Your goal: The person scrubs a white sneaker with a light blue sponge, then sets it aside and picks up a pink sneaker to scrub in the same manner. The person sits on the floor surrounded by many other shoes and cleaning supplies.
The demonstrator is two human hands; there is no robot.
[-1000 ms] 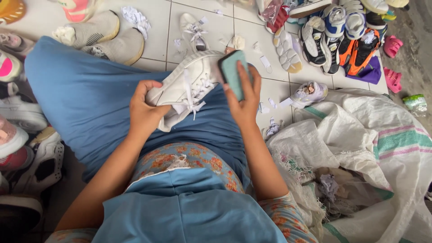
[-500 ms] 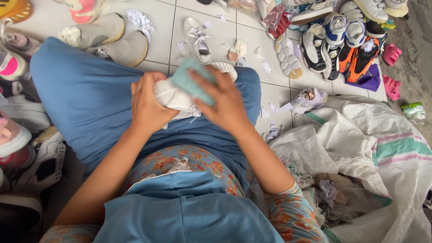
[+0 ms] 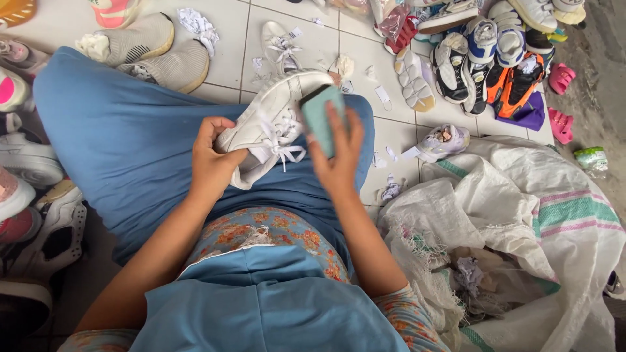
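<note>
Seated on a tiled floor [image 3: 228, 29] among scattered footwear, we look down on a large white woven sack [image 3: 521, 215] with green and pink stripes, slumped open at our right side; inside its mouth we see crumpled paper scraps [image 3: 471, 272] and frayed fabric edges, though the deeper contents are hidden in folds. On our lap, across a blue skirt [image 3: 124, 143], lies a white lace-up sneaker [image 3: 267, 124], its toe pointing away from us and its sole turned to the left. Our left hand [image 3: 212, 163] is clenched around the heel end of the sneaker, thumb on top, fingers curled beneath. Our right hand [image 3: 339, 156] grips a teal sponge block [image 3: 321, 114] with a dark edge, pressing it against the upper of the sneaker just beside the laces, so shoe and sponge touch between the two hands. Beyond our knees, a pair of grey knit sneakers [image 3: 156, 55] sits on the tiles to the left, a single small white shoe [image 3: 282, 49] lies straight ahead, and a heap of mixed shoes [image 3: 489, 58] in black, orange, blue and white crowds the upper right, with pink sandals [image 3: 559, 98] near the edge of the tiling.
</note>
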